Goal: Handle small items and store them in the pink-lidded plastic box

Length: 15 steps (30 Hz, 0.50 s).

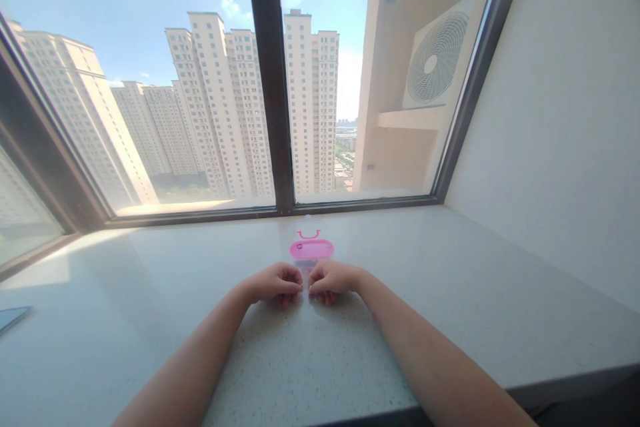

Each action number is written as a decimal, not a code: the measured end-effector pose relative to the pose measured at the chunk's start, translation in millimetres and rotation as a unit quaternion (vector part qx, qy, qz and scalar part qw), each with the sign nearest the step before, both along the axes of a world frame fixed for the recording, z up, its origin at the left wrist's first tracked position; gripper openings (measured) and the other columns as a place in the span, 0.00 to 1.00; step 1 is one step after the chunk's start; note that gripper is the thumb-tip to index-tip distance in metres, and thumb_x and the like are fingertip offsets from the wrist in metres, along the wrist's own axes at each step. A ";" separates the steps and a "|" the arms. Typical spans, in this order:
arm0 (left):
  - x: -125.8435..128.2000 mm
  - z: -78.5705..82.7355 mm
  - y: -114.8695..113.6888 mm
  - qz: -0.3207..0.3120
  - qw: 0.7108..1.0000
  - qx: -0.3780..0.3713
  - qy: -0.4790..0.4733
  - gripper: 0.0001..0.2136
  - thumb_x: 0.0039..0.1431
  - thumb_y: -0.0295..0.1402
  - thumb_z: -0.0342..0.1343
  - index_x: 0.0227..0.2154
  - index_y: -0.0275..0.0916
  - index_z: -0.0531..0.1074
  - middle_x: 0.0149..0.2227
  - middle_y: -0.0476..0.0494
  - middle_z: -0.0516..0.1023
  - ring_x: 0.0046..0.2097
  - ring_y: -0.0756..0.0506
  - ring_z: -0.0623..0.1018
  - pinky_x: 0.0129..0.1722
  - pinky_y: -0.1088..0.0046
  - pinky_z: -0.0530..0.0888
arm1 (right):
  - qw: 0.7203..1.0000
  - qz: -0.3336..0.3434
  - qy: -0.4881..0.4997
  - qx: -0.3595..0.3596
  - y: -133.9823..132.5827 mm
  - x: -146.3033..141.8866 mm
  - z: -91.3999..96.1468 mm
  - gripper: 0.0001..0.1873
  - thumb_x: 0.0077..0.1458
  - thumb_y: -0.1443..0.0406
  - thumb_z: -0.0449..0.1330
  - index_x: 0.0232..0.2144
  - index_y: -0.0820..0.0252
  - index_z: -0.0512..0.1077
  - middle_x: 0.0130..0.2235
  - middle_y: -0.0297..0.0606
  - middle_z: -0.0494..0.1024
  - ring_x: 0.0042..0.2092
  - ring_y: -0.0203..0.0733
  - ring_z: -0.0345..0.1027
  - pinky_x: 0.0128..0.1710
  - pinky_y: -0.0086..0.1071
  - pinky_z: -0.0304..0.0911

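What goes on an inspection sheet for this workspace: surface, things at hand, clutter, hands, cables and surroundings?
Surface: pale speckled countertop, sunlit patch toward the left.
Things at hand: pink oval container, pink handle behind it; small dark loop at its left end.
Clutter: corner of a flat bluish item, left edge.
Hands: left hand and right hand, fingers curled, fingertips close; anything held can't be made out.
Cables: nothing clearly seen.
Surroundings: dark window frame, tall buildings, outdoor fan unit, white wall.
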<state>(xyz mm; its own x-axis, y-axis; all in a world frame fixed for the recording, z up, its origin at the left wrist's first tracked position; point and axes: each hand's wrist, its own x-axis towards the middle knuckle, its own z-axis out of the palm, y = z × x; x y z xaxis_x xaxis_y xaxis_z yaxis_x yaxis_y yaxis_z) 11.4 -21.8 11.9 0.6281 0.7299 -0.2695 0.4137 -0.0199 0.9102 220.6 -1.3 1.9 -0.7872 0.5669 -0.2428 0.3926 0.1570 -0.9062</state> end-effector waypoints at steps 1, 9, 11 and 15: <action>1.0 0.2 -0.3 0.002 1.000 0.010 0.002 0.13 0.47 0.41 0.58 0.29 0.36 0.69 0.22 0.51 0.74 0.19 0.53 0.71 0.19 0.78 0.66 | 1.000 0.001 0.000 0.000 0.0 -0.2 -0.1 0.05 0.47 0.68 0.57 0.27 0.66 0.72 0.19 0.32 0.71 0.19 0.31 0.66 0.18 0.22 0.61; 11.1 -1.3 0.1 0.031 0.994 0.101 -0.018 0.14 0.48 0.42 0.57 0.29 0.34 0.70 0.20 0.51 0.71 0.19 0.54 0.69 0.18 0.79 0.67 | 1.000 0.015 0.021 -0.015 3.1 0.0 -3.1 0.08 0.50 0.67 0.55 0.31 0.66 0.72 0.21 0.33 0.72 0.20 0.32 0.67 0.18 0.22 0.61; 12.9 -0.7 -0.8 0.026 0.993 0.114 -0.030 0.14 0.49 0.42 0.57 0.29 0.34 0.70 0.22 0.50 0.72 0.20 0.53 0.70 0.19 0.79 0.67 | 0.999 0.018 0.036 -0.026 3.5 0.3 -3.4 0.08 0.51 0.66 0.54 0.32 0.66 0.71 0.22 0.33 0.72 0.20 0.32 0.67 0.18 0.22 0.61; 14.3 0.8 -2.4 0.020 0.990 0.130 -0.043 0.13 0.51 0.41 0.57 0.29 0.34 0.71 0.25 0.47 0.75 0.22 0.53 0.71 0.21 0.79 0.68 | 0.997 0.013 0.058 -0.051 4.7 1.2 -4.3 0.10 0.51 0.64 0.55 0.33 0.66 0.71 0.23 0.34 0.72 0.20 0.31 0.68 0.18 0.21 0.60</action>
<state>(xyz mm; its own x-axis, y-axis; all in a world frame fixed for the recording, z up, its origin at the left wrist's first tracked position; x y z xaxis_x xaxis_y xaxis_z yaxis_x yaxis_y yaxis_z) 25.7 -24.2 12.7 0.6103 0.7920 -0.0162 0.3404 -0.2438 0.9081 221.7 3.4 -2.3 -0.8270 0.5234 -0.2051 0.2820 0.0707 -0.9568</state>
